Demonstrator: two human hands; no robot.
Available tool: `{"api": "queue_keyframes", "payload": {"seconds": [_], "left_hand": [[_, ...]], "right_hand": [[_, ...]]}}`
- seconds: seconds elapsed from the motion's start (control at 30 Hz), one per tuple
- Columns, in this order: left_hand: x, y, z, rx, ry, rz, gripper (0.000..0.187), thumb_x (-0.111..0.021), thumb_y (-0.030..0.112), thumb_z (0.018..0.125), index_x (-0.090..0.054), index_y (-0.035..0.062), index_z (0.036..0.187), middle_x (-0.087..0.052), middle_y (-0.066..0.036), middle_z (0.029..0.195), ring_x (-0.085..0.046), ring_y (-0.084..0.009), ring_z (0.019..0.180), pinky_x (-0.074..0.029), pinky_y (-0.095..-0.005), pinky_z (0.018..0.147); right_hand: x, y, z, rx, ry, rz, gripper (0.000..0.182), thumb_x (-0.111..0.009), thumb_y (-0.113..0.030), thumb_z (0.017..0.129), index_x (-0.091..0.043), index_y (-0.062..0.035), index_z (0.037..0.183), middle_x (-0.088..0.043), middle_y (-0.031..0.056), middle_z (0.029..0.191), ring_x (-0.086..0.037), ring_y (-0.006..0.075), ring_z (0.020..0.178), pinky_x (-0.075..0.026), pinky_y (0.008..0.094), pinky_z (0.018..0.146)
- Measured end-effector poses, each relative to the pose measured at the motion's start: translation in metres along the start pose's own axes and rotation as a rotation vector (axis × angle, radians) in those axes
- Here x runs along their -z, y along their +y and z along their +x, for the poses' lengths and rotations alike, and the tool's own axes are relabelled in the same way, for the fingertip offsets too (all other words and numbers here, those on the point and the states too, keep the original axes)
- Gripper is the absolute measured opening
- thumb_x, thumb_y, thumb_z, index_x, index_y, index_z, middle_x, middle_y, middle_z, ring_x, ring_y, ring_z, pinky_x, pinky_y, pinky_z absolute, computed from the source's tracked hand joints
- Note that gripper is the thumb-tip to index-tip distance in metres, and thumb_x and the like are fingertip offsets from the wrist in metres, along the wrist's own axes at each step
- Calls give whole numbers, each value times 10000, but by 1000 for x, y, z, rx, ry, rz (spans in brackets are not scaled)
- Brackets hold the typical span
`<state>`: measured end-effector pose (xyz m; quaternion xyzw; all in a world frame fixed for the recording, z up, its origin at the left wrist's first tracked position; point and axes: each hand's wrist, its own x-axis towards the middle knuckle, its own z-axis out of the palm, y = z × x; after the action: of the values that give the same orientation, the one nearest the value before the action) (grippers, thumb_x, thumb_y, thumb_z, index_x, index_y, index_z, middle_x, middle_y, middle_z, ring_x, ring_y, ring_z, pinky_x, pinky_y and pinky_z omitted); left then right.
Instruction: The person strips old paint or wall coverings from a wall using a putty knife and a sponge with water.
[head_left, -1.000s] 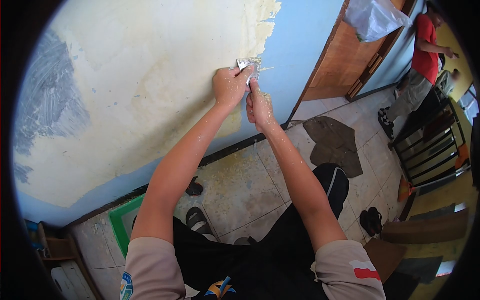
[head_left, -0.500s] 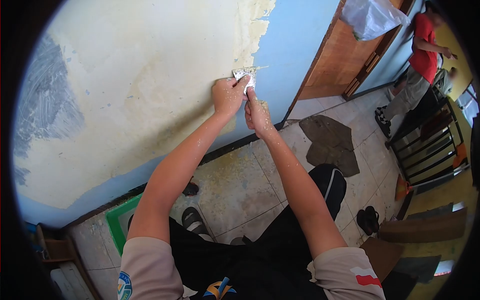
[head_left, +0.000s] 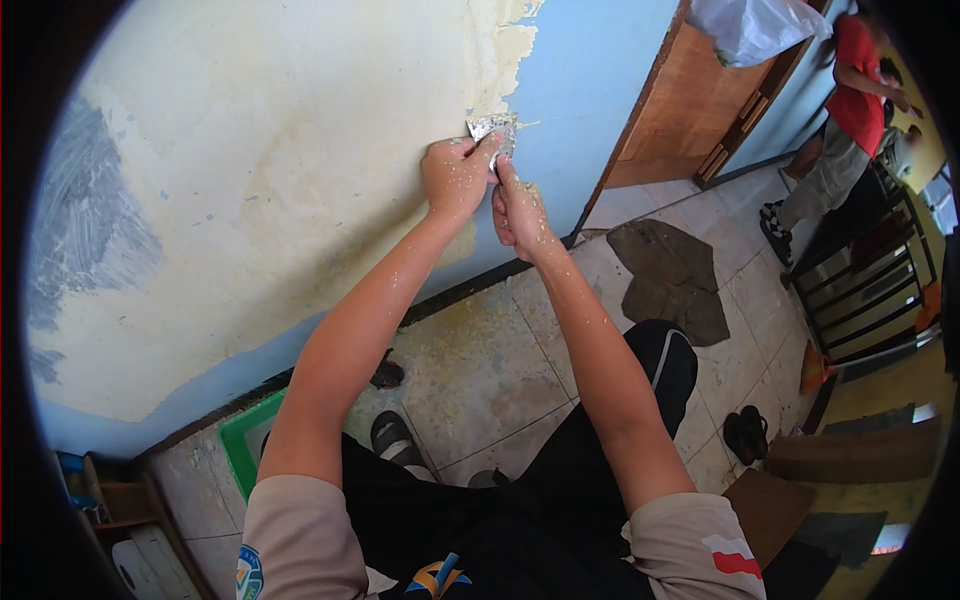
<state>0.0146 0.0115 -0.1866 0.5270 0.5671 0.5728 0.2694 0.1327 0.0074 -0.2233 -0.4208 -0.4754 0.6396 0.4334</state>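
A metal scraper (head_left: 494, 124) flecked with paint lies with its wide edge against the wall (head_left: 300, 130), by the border where cream surface meets blue paint. My left hand (head_left: 456, 178) grips the scraper's blade from the left side, thumb across it. Below the blade, my right hand (head_left: 519, 215) is closed around the handle, which its fingers mostly hide. Pale flakes dot both hands and forearms. A grey scraped patch (head_left: 85, 220) shows on the wall at far left.
A green tray (head_left: 238, 452) stands on the tiled floor at lower left. A brown cloth (head_left: 672, 280) lies near the wooden door (head_left: 668, 110). A plastic bag (head_left: 757, 28) hangs above. A person in red (head_left: 858, 80) stands at upper right, near a dark rack (head_left: 870, 290).
The scraper and both my hands have moved slightly up along the wall. The view has shifted a little. The person in red has changed posture slightly.
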Motion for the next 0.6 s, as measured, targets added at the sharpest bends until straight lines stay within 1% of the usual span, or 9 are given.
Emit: {"api": "queue_keyframes", "payload": {"seconds": [0.13, 0.17, 0.27, 0.33, 0.37, 0.43, 0.5, 0.53, 0.6], "left_hand": [[3, 20, 10, 15, 25, -89, 372, -741, 310, 928, -760, -53, 845, -709, -87, 636, -713, -153, 574, -513, -284, 567], [3, 21, 9, 5, 23, -149, 372, -741, 309, 929, -759, -53, 842, -711, -87, 639, -714, -153, 576, -513, -284, 568], [-1, 3, 3, 23, 11, -97, 372, -740, 308, 930, -764, -55, 856, -719, -91, 650, -724, -153, 587, -521, -281, 570], [-6, -9, -4, 48, 14, -104, 375, -750, 327, 919, -771, -43, 860, -713, -93, 634, -721, -157, 580, -530, -283, 584], [-5, -9, -1, 43, 14, -104, 375, -750, 327, 919, -771, -43, 860, -713, -93, 634, -721, -157, 580, -530, -283, 584], [-2, -8, 6, 30, 20, -98, 375, -756, 333, 914, -772, -36, 854, -709, -88, 624, -719, -159, 582, -526, -284, 587], [8, 22, 10, 25, 34, -54, 381, -758, 328, 914, -766, -47, 843, -708, -88, 623, -722, -161, 594, -518, -282, 581], [9, 27, 16, 11, 40, -111, 378, -759, 320, 913, -763, -50, 839, -710, -93, 631, -724, -162, 599, -514, -279, 575], [6, 25, 12, -12, 48, -190, 373, -758, 313, 914, -763, -54, 844, -719, -102, 658, -723, -163, 596, -519, -277, 575]], "right_hand": [[-3, -30, -4, 41, -12, -32, 664, -447, -668, 1020, -327, -173, 595, -282, -37, 489, -232, 106, 373, -170, 290, 366], [-2, -26, -5, 33, -12, -37, 664, -447, -668, 1020, -327, -173, 595, -282, -37, 489, -232, 106, 373, -170, 290, 366], [1, -12, -4, 59, 7, -49, 661, -453, -666, 1018, -331, -173, 595, -285, -34, 488, -232, 106, 374, -169, 289, 363], [-1, 1, -8, 3, 80, -82, 663, -452, -675, 1013, -328, -174, 596, -285, -35, 488, -231, 104, 378, -164, 287, 368], [0, -2, -6, 8, 79, -81, 663, -452, -675, 1013, -328, -174, 596, -285, -35, 488, -231, 104, 378, -164, 287, 368], [-2, -8, -2, 15, 43, -82, 668, -443, -685, 1011, -318, -176, 597, -281, -37, 495, -230, 105, 383, -159, 285, 376], [-6, -36, -1, 25, -7, -58, 669, -440, -689, 1010, -319, -176, 597, -282, -36, 499, -229, 107, 384, -160, 286, 379], [-7, -44, -1, 42, -54, -40, 671, -436, -693, 1009, -320, -177, 596, -284, -34, 502, -228, 109, 386, -160, 286, 381], [-3, -33, -7, 13, -43, -42, 671, -438, -696, 1006, -318, -179, 597, -281, -34, 504, -227, 111, 386, -162, 287, 381]]}}
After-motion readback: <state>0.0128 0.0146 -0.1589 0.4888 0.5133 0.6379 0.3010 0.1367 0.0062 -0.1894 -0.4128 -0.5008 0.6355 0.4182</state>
